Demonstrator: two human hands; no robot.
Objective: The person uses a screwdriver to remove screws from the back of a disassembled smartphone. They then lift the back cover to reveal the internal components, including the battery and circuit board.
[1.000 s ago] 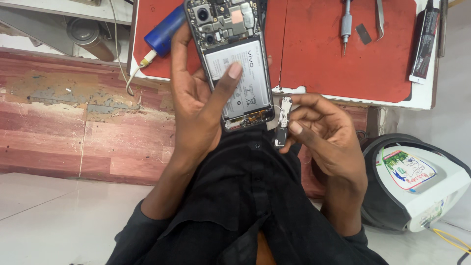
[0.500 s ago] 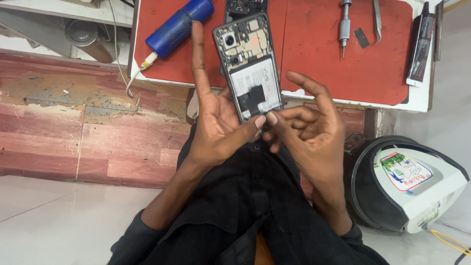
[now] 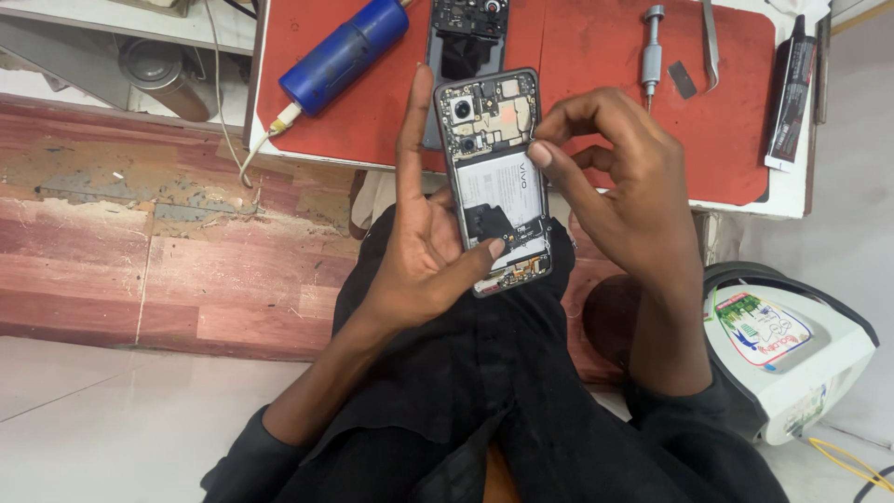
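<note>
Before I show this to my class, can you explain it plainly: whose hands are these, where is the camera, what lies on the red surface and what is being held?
The one picture comes from a camera worn on a person's head, looking down at their own hands and lap. The left hand holds an opened phone with its back off, so the inner parts show; its thumb rests on the lower part. The right hand touches the phone's right edge with its fingers. Beyond lies a red mat bearing a blue cylinder, another dark phone part, a small screwdriver and tweezers. A white and black device sits at the right.
</note>
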